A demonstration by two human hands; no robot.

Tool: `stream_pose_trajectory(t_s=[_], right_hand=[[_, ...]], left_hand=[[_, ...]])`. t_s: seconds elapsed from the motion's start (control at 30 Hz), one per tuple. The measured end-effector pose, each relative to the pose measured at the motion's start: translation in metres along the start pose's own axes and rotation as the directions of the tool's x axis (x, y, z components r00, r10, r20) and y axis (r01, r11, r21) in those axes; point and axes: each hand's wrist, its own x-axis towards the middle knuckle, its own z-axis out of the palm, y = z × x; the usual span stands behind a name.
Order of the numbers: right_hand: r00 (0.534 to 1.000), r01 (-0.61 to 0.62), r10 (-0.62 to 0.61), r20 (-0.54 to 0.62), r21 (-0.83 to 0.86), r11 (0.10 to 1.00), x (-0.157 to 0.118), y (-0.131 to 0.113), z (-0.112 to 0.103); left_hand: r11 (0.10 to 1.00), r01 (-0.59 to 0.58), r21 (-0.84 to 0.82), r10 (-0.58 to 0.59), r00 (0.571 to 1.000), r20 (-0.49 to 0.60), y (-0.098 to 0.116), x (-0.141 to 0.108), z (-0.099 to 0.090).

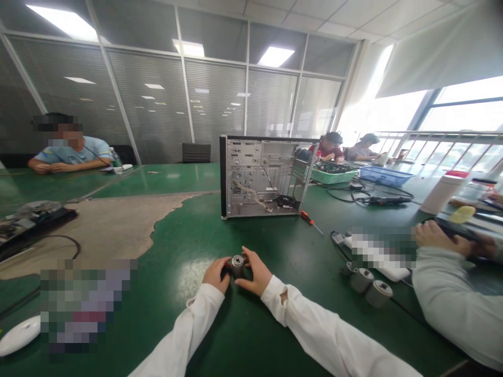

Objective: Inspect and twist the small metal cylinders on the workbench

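Fingers (253,266) partly hide the small metal cylinder (237,267).
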Motion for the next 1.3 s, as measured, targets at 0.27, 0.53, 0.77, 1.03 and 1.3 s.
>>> stream_pose_trajectory(t_s=[0.27,0.53,0.77,1.03,1.3], right_hand=[[1.000,0.005,-0.004,0.014,-0.041,0.999,-0.011,0.009,-0.005],[0.997,0.024,-0.017,0.072,-0.101,0.995,-0.010,0.003,-0.008],[0.999,0.036,-0.036,0.000,-0.051,0.998,0.000,-0.006,-0.013],[0.990,0.052,-0.051,-0.134,0.000,0.999,0.032,-0.021,-0.011],[0.978,0.011,-0.035,-0.206,-0.117,0.993,0.029,0.002,-0.035]], left_hand=[[0.994,0.004,0.109,-0.011,0.998,0.065,0.001,0.002,0.001],[0.993,-0.023,0.114,0.014,0.997,0.075,0.002,0.003,0.000],[0.993,-0.038,0.112,0.030,0.997,0.071,0.003,0.003,-0.001],[0.995,-0.023,0.100,0.016,0.998,0.064,0.003,0.003,-0.002],[0.995,-0.043,0.086,0.037,0.997,0.075,-0.002,0.004,0.000]])
